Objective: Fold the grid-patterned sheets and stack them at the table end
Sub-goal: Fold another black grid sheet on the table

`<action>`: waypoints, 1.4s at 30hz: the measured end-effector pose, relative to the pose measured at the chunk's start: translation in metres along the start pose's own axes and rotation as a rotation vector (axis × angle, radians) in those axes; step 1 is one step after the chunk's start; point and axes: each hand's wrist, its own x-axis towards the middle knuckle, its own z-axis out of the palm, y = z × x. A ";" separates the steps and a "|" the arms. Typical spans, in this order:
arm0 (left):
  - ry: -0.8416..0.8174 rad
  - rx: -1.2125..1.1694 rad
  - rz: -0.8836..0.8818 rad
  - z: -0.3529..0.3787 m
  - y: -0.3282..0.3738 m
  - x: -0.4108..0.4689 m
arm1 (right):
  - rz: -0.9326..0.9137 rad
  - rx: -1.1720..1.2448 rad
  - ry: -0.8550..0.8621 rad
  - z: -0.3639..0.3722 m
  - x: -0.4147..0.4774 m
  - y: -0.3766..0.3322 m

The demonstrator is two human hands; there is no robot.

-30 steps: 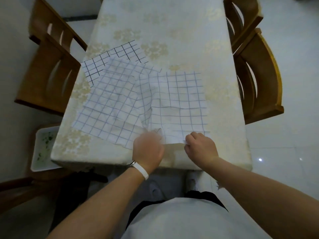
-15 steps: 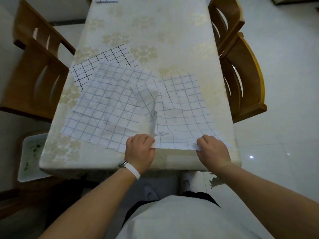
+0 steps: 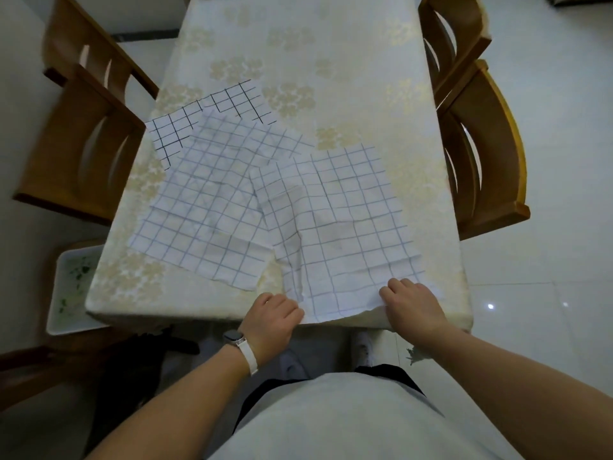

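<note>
Left hand (image 3: 272, 313), right hand (image 3: 411, 307) pinch near sheet (image 3: 338, 227); tray (image 3: 58, 322) holds green bits (image 3: 79, 270).

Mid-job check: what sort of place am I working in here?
Most likely a home dining room: a long table covered with a floral cloth, wooden dining chairs along both sides, and a glossy tiled floor.

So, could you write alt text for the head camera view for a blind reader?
A person's left hand and right hand grip the near edge of a grid-patterned sheet on a cloth-covered table. A second sheet and a darker-lined third sheet overlap to its left; wooden chairs flank the table.
</note>
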 end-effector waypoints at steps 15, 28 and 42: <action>-0.421 -0.112 -0.189 0.024 0.010 -0.001 | -0.012 -0.032 -0.136 0.009 -0.011 0.010; -0.458 0.136 -0.137 0.018 0.009 0.003 | 0.214 -0.018 -0.212 -0.006 -0.019 -0.005; -0.310 0.043 -0.144 -0.025 -0.049 0.043 | 0.353 0.237 -0.084 -0.041 -0.002 -0.035</action>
